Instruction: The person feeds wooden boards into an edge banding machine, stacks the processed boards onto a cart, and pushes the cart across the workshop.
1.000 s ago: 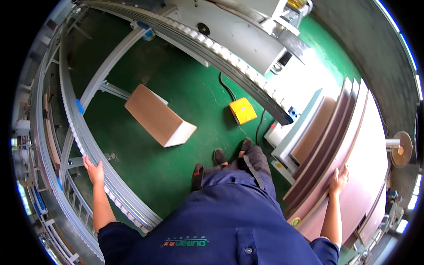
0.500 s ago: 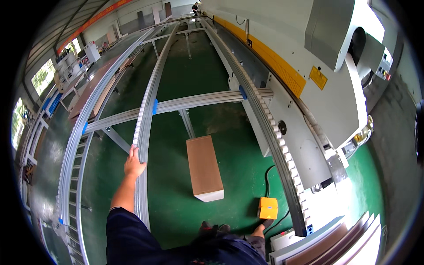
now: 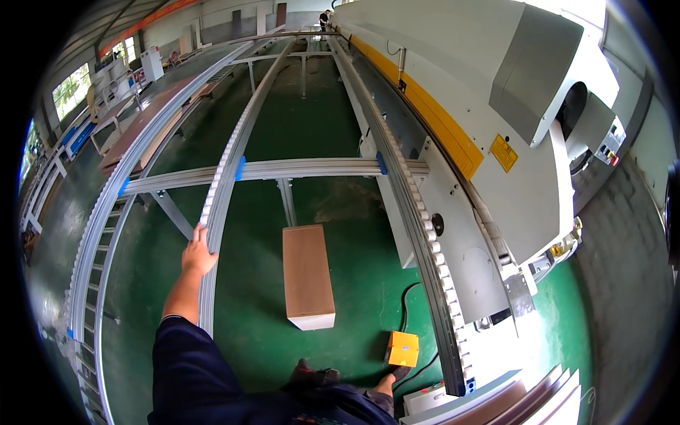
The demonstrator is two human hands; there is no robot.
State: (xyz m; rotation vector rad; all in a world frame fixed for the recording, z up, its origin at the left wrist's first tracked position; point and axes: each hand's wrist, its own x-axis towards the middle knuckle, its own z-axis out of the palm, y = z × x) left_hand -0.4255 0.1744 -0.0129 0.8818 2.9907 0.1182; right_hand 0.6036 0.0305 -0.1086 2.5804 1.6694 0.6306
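Observation:
My left hand rests on the near part of the middle roller rail, a long grey metal beam topped with a row of small white rollers. Its fingers are stretched out along the rollers and the thumb lies apart over the rail's inner side. Nothing is held in it. The left arm, in a dark sleeve, reaches up from the lower edge. My right hand is out of the picture.
A brown-topped box stands on the green floor between the rails. A yellow foot pedal with a dark cable lies near a shoe. Along the right runs a large white machine. Panels lean at lower right. Someone stands far off.
The whole view has turned slightly to the right, so rails, box and pedal appear further left. My left hand stays on the roller rail in much the same pose.

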